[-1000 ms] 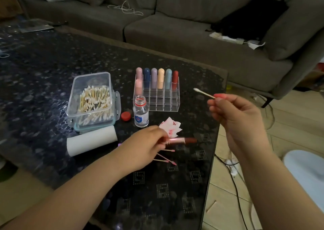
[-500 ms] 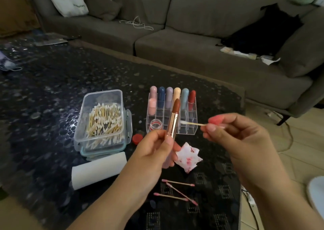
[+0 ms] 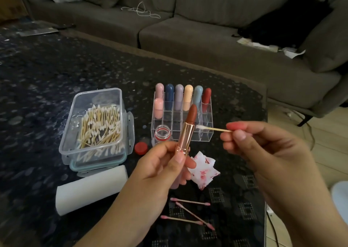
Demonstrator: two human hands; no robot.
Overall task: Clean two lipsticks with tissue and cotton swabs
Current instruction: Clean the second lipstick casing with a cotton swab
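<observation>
Above table (image 3: pixel 56 81): left hand (image 3: pixel 162 167) grips upright lipstick (image 3: pixel 187 131); right hand (image 3: pixel 263 150) pinches cotton swab (image 3: pixel 211 128) level beside it.

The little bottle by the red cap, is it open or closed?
Open. The little bottle has a bare mouth, and its red cap lies beside it on the table.

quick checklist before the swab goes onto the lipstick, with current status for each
1. Lipstick held upright in the left hand, bullet extended and uncovered: ok.
2. Cotton swab pinched in the right hand, tip pointing at the lipstick: ok.
3. Swab tip white and unused: ok.
4. Swab tip touching the lipstick: not ok, a small gap shows.
5. Swab tip wetted from the open bottle: cannot tell.
6. Spare swabs in the clear box: ok.
</observation>
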